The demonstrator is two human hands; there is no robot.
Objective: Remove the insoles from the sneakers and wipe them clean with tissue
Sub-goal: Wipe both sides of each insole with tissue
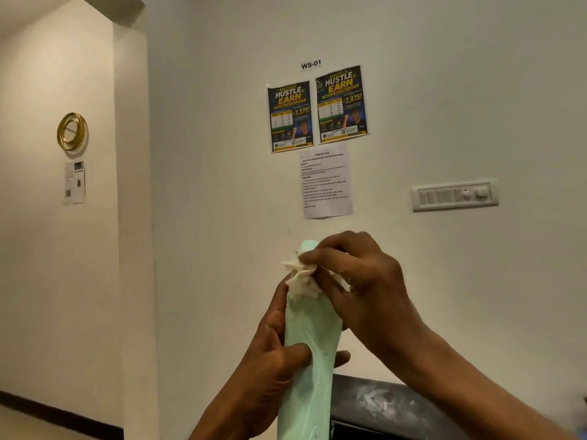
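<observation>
A pale green insole [309, 360] stands nearly upright in front of me, its tip reaching up toward the wall papers. My left hand [270, 373] grips it around the middle, thumb across its face. My right hand [359, 281] presses a crumpled white tissue [301, 276] against the insole's upper part, just below the tip. No sneakers are in view.
A dark surface with whitish smears [381, 401] lies low right behind the insole. The cream wall ahead carries two posters [317, 109], a printed sheet [326, 181] and a switch panel [455, 195]. A wall corner juts out at the left [133, 217].
</observation>
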